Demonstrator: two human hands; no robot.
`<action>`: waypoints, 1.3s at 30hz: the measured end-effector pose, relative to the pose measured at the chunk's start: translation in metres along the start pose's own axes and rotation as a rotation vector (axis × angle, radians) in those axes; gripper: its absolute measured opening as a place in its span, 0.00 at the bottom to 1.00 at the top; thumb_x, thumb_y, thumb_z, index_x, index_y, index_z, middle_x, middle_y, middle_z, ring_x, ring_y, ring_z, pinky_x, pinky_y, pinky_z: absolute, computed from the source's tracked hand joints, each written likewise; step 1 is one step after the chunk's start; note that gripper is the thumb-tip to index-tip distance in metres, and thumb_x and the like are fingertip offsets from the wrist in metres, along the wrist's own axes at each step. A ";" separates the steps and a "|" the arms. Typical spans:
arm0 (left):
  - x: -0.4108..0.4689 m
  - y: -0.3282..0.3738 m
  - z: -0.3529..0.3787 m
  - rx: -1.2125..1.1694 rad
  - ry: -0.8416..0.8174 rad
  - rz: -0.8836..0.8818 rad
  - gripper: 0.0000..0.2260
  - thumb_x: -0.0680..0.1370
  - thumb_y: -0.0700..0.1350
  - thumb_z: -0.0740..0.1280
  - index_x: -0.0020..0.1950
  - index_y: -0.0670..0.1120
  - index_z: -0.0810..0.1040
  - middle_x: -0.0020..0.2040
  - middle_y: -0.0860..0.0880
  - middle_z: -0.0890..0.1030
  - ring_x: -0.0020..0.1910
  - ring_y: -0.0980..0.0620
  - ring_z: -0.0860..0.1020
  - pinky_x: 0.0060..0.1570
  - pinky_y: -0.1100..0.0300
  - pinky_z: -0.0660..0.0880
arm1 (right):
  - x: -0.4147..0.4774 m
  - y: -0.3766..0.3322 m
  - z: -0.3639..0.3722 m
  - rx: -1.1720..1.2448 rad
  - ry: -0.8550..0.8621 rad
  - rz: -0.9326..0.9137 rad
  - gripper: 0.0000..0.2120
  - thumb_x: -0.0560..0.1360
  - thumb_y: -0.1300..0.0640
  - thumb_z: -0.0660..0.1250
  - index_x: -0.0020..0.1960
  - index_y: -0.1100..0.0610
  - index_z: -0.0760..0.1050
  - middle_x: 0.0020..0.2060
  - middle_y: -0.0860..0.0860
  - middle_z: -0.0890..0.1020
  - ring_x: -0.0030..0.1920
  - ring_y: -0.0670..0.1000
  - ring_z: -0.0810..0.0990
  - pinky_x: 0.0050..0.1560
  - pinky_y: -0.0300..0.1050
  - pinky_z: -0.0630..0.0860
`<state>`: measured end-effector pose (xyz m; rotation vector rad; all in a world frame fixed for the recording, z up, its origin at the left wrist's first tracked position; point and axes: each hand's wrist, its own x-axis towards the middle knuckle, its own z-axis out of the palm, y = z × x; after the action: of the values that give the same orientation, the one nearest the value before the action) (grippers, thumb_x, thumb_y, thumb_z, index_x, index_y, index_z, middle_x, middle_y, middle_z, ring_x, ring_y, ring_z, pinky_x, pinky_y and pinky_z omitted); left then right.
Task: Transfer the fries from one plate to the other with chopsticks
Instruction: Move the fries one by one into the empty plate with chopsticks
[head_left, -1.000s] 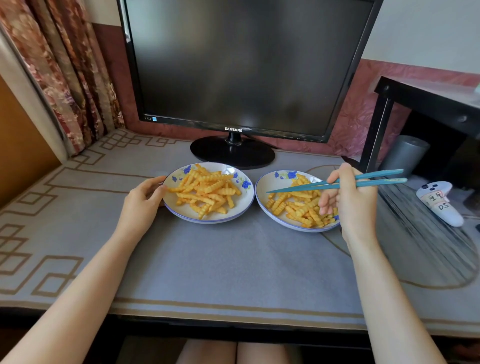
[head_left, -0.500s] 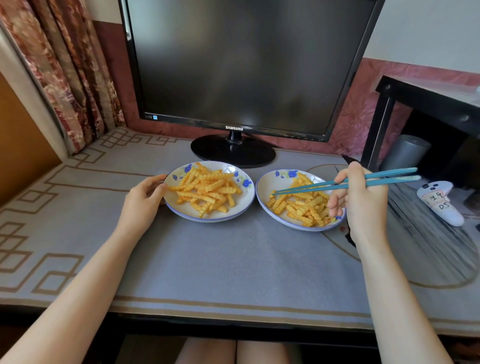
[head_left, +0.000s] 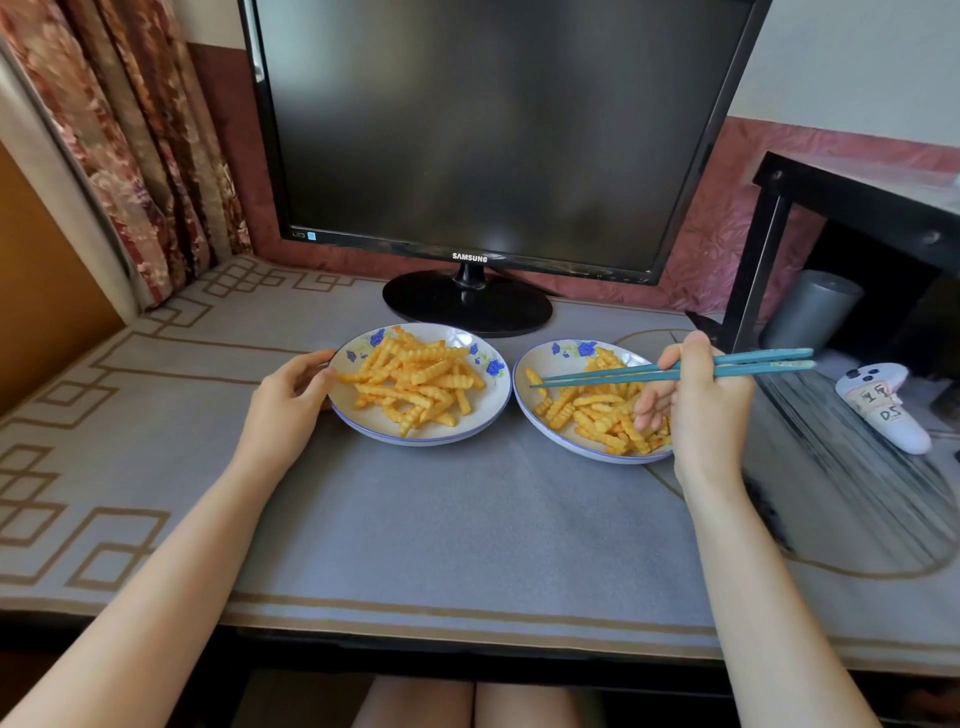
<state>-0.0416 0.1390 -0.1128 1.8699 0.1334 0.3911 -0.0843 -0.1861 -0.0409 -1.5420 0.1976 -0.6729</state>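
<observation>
Two white plates with blue flowers stand side by side on the grey mat. The left plate (head_left: 485, 410) carries a heap of crinkle-cut fries (head_left: 415, 382). The right plate (head_left: 527, 392) also carries fries (head_left: 592, 410). My left hand (head_left: 288, 397) grips the left plate's left rim. My right hand (head_left: 698, 402) holds a pair of teal chopsticks (head_left: 623, 373) over the right plate. Their tips point left, close together and just above the fries, with nothing between them.
A black Samsung monitor (head_left: 488, 135) stands on its round base (head_left: 467, 306) right behind the plates. A white controller (head_left: 883, 408) lies at the right, under a black shelf (head_left: 857, 192) with a grey cylinder (head_left: 810, 309). Curtains (head_left: 130, 145) hang at the back left.
My right hand has swung the chopsticks slightly: tips dipped toward the right plate's left side, then levelled. The left hand stays on the left plate's rim.
</observation>
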 end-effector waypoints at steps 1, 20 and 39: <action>0.000 0.000 0.000 -0.002 0.000 0.001 0.12 0.81 0.42 0.62 0.63 0.47 0.78 0.53 0.49 0.82 0.45 0.58 0.81 0.57 0.55 0.76 | 0.000 -0.001 0.000 0.013 0.009 -0.005 0.18 0.82 0.54 0.54 0.36 0.58 0.70 0.17 0.55 0.74 0.16 0.53 0.70 0.19 0.37 0.64; -0.001 0.002 -0.001 -0.006 -0.001 -0.008 0.12 0.80 0.42 0.62 0.62 0.47 0.78 0.53 0.49 0.82 0.46 0.56 0.81 0.58 0.53 0.76 | -0.017 -0.018 0.050 0.128 -0.142 -0.009 0.19 0.83 0.53 0.55 0.36 0.57 0.71 0.18 0.54 0.73 0.18 0.54 0.70 0.25 0.44 0.67; -0.003 0.004 -0.001 0.015 -0.005 -0.001 0.12 0.80 0.43 0.62 0.63 0.47 0.78 0.54 0.49 0.82 0.45 0.59 0.80 0.59 0.52 0.76 | -0.001 -0.020 -0.016 0.008 -0.107 -0.060 0.18 0.83 0.56 0.54 0.37 0.59 0.71 0.16 0.54 0.72 0.16 0.52 0.67 0.20 0.38 0.62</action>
<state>-0.0446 0.1376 -0.1095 1.8855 0.1344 0.3856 -0.0993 -0.1974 -0.0229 -1.5765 0.0681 -0.6349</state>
